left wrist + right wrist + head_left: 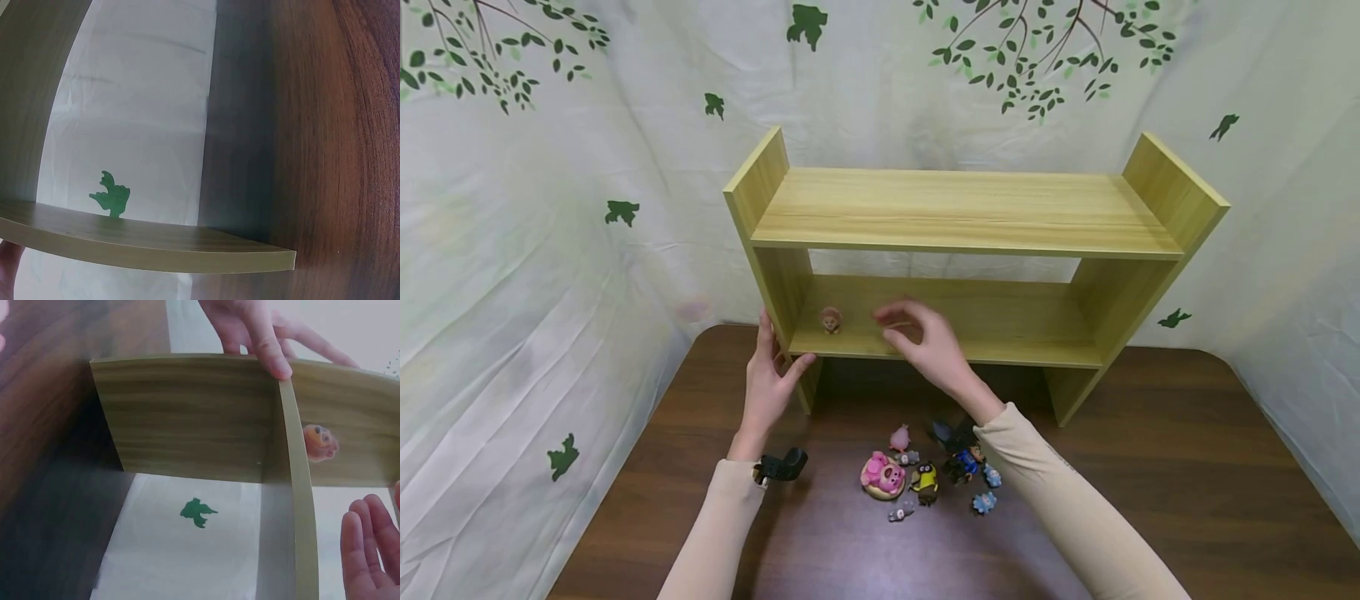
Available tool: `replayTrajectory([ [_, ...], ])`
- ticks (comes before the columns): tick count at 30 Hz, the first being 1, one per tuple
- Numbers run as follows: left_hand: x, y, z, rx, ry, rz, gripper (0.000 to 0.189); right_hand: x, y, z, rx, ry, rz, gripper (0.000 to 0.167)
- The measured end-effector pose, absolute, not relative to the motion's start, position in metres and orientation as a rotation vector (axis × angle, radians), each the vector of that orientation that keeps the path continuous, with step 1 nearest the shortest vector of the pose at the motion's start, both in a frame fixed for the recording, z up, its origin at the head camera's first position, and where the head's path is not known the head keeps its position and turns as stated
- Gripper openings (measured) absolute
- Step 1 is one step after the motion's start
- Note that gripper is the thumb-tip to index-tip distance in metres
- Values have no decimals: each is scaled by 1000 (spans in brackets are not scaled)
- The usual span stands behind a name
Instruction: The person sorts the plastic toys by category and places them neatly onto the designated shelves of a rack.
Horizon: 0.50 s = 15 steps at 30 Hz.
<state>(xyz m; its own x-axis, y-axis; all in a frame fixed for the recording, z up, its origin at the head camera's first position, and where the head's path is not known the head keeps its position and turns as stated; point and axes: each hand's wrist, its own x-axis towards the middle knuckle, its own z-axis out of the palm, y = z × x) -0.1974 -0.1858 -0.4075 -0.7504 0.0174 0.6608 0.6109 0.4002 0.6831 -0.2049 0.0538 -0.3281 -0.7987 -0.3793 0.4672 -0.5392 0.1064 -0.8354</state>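
A two-tier wooden desk shelf (970,212) stands on the brown table. At its left side panel (187,415), my left hand (770,379) grips the edge, with the thumb over the front and the fingers along the outer face. On the lower board, near that panel, sits a small pinkish-orange figurine (831,320), also seen in the right wrist view. My right hand (928,342) hovers over the lower board to the right of the figurine (320,443), its fingers loosely bent and nothing between them. In the left wrist view only a sliver of hand shows.
In front of the shelf lie several small toys: a pink bear figure (882,476), a yellow-and-brown figure (925,482), a blue-clad figure (964,462) and a light-blue piece (983,502). The right forearm passes close beside them. A pale leaf-printed cloth (880,92) hangs behind.
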Motion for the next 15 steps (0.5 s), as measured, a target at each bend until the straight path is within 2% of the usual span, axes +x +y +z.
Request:
replayTrajectory([
  [3,-197,-186,-407,-527,-2097,-1362,90,-197,60,-332,942,-2224,1800,22],
  [15,-196,-184,-407,-510,-2093,-1370,97,-170,73,-355,984,-2257,1797,19],
])
